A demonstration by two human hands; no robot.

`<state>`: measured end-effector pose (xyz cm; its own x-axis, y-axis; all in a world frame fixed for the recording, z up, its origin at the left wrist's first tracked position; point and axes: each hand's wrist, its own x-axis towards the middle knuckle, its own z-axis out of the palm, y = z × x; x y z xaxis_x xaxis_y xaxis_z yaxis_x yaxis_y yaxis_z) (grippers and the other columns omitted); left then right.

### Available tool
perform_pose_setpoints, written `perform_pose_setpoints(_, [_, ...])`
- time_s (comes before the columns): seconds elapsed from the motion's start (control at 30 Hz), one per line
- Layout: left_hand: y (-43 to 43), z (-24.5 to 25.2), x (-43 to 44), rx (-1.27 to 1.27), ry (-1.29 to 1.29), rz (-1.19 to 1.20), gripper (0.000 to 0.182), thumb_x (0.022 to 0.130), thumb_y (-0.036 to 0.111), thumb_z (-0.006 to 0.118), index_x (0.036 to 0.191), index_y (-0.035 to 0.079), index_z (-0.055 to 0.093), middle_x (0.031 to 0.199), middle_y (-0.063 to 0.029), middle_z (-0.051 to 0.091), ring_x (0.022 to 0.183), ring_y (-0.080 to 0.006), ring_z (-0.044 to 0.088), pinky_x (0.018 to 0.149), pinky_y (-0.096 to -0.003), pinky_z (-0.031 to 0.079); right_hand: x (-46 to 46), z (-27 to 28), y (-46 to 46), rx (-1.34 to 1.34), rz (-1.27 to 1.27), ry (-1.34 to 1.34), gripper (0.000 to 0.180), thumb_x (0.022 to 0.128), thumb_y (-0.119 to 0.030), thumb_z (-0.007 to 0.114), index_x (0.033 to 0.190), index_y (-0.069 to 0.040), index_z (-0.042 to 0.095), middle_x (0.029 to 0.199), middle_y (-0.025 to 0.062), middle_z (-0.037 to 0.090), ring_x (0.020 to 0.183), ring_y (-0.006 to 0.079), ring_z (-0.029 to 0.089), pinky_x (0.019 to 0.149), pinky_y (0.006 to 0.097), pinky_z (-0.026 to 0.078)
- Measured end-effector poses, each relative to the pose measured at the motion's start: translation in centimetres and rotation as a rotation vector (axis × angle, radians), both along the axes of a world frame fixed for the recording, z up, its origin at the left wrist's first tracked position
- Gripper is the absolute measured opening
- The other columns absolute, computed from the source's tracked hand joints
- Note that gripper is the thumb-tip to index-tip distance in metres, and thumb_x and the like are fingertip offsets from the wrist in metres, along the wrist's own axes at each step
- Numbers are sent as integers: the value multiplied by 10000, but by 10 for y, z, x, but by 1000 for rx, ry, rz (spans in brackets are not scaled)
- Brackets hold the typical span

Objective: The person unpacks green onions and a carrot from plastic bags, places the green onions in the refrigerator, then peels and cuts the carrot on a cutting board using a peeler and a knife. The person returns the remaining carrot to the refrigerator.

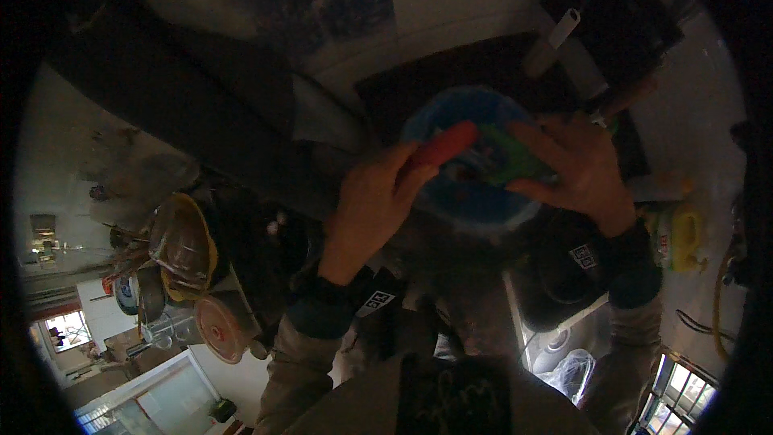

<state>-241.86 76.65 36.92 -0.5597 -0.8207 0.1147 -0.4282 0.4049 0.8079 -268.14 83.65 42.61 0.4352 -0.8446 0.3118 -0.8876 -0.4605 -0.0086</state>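
Note:
The picture is dark. My left hand (377,205) grips a red, rod-shaped thing (447,144), which looks like a sausage or a handle; I cannot tell which. It points over a blue basin (447,208) with a pale rim. On the right, the fingers of my right hand (574,163) lie around a soft green thing (516,154), perhaps a cloth or leafy vegetable, above the same basin. Something pale lies inside the basin between the hands, too dim to name.
A yellow bottle (685,235) stands right of my right wrist. Below it is a sink (552,344) with clear plastic film (570,374). A dark range hood (199,90) spans the upper left. Bowls and a round lidded container (220,329) stand at the left.

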Motion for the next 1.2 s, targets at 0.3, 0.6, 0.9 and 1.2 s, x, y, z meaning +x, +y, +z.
perform_pose_setpoints(0.3, [5, 9, -6, -132, -113, 19, 362, 851, 290, 649, 1087, 19, 612, 961, -203, 644, 861, -366, 627, 746, -405, 495, 16, 0, -2, -27, 46, 52, 629, 644, -404, 775, 1173, -112, 601, 812, 77, 589, 672, 257, 578, 604, 377, 481])
perform_pose_setpoints(0.6, [5, 5, -14, -200, -140, 5, 306, 866, 300, 611, 1032, 43, 603, 879, -174, 643, 778, -366, 628, 655, -434, 497, 28, -1, -6, -67, 51, 102, 604, 666, -405, 755, 1183, -134, 602, 666, 46, 484, 612, 238, 546, 600, 362, 474])
perform_pose_setpoints(0.9, [-6, 11, -3, -136, -179, 1, 288, 863, 303, 623, 1036, 73, 627, 853, -189, 645, 763, -371, 625, 649, -420, 485, -22, -14, -18, -2, 16, 83, 534, 729, -476, 668, 1154, -160, 595, 789, 70, 584, 666, 270, 569, 618, 382, 449])
perform_pose_setpoints(1.2, [-16, 1, 1, 198, -20, -87, 359, 821, 206, 700, 1108, 12, 605, 794, -88, 631, 655, -174, 580, 638, -304, 467, -26, -18, -9, 49, -88, 140, 556, 723, -475, 676, 1162, -143, 591, 795, 67, 579, 688, 275, 563, 637, 384, 455])
